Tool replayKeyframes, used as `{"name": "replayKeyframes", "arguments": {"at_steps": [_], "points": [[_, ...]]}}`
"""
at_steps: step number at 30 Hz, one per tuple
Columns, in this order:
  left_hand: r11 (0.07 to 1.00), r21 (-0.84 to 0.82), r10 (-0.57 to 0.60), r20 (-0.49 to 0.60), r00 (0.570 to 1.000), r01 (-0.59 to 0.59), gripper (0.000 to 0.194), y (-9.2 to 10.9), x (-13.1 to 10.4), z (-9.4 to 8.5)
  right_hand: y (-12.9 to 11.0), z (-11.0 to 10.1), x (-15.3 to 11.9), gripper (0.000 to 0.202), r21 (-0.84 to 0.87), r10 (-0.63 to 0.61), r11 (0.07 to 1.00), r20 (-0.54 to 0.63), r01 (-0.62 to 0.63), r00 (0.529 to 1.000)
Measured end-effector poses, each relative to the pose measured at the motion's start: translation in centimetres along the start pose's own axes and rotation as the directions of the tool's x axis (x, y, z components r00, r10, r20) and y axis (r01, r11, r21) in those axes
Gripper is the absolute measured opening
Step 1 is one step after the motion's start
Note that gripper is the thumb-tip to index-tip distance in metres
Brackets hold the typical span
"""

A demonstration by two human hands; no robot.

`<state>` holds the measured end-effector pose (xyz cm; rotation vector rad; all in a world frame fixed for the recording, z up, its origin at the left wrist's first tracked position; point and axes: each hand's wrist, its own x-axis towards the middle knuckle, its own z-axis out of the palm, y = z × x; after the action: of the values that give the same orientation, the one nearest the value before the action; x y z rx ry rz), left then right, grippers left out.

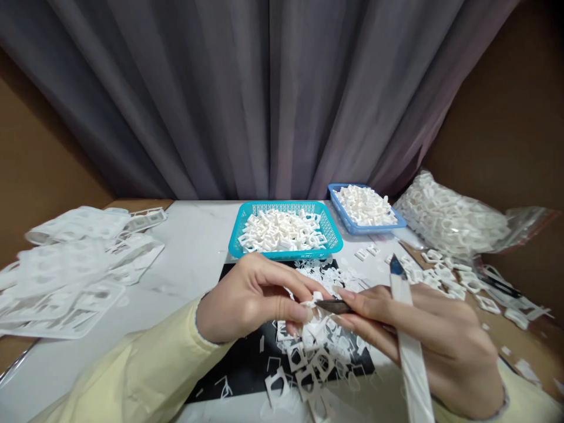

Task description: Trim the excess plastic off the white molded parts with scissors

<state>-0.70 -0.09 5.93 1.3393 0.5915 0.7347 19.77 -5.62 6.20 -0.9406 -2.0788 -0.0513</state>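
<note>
My left hand (255, 302) is closed, pinching a small white plastic piece (316, 297) between thumb and fingers. My right hand (440, 341) grips a knife whose dark blade (333, 306) points left and touches or nearly touches that piece. Across the right hand lies a flat white bar with a dark blue slanted tip (408, 346); whether it joins the knife is hidden by the fingers. Beneath both hands, white cut-out frames and thin scraps (324, 361) are heaped on a black mat (247, 358).
Behind the hands stands a turquoise basket (233, 238) of small white pieces. A blue basket (348, 226) of similar pieces is farther right, beside a stuffed clear bag (453, 217). White moulded sheets (74, 270) are stacked at left. Loose white parts (445, 276) and cardboard lie right.
</note>
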Motion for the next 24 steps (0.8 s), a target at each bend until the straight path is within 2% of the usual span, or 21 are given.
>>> {"name": "replayKeyframes", "arguments": {"at_steps": [8,16,24], "points": [[1.000,0.002,0.002,-0.012,1.000,-0.002,0.012,-0.02,-0.04,0.02,-0.10,-0.15,-0.07,0.022,0.008,0.023,1.000,-0.030,-0.023,0.999],[1.000,0.010,-0.012,-0.012,1.000,0.012,0.010,0.08,-0.08,0.15,-0.14,-0.02,-0.06,0.018,-0.023,-0.002,1.000,-0.019,0.001,1.000],[1.000,-0.010,-0.023,-0.022,1.000,0.023,0.010,0.09,0.00,0.10,-0.24,0.15,-0.10,0.023,-0.044,-0.008,0.999,-0.054,0.006,0.999]]}}
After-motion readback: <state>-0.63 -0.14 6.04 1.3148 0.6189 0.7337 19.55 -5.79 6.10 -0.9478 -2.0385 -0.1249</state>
